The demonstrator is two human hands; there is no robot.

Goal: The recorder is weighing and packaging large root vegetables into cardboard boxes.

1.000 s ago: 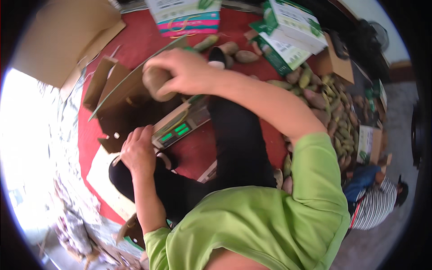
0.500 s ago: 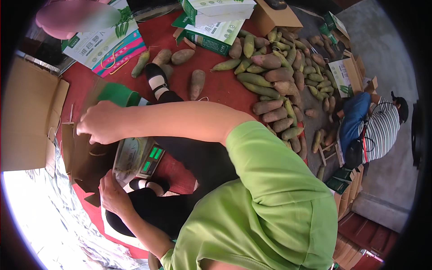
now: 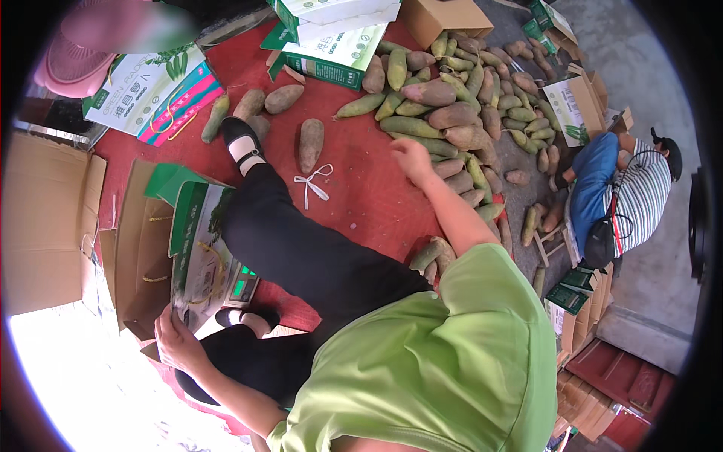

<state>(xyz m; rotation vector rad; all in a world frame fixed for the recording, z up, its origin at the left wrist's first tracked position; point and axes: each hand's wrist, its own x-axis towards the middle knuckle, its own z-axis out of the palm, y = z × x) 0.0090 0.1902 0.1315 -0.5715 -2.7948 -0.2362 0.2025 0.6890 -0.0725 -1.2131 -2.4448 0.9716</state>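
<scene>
- Since half a second ago the right hand (image 3: 413,160) has left the open brown cardboard box with the green-and-white printed flap (image 3: 197,248) and swung out across the red mat (image 3: 361,192) to the edge of the heap of long brown and green root vegetables (image 3: 452,113); the left hand (image 3: 175,340) has stayed at the box.
- The right hand hovers at the near edge of the heap, fingers loosely spread and holding nothing; the nearest roots lie just beyond its fingertips, and whether it touches one cannot be told.
- The left hand grips the lower edge of the box's printed flap, fingers curled around it.
- The box stands well to the left of the heap, on the far side of the person's black-trousered leg (image 3: 301,248), which stretches between box and heap.
- A small digital scale with a green display (image 3: 242,286) shows just beside the box flap, under the leg.
- A white ribbon bow (image 3: 312,184) lies on the mat between the leg and the heap, with a single brown root (image 3: 309,143) beside it.
- Green-and-white printed cartons (image 3: 335,45) sit against the heap's left end.
- Another person in a striped shirt and blue trousers (image 3: 625,200) crouches to the right of the heap.
</scene>
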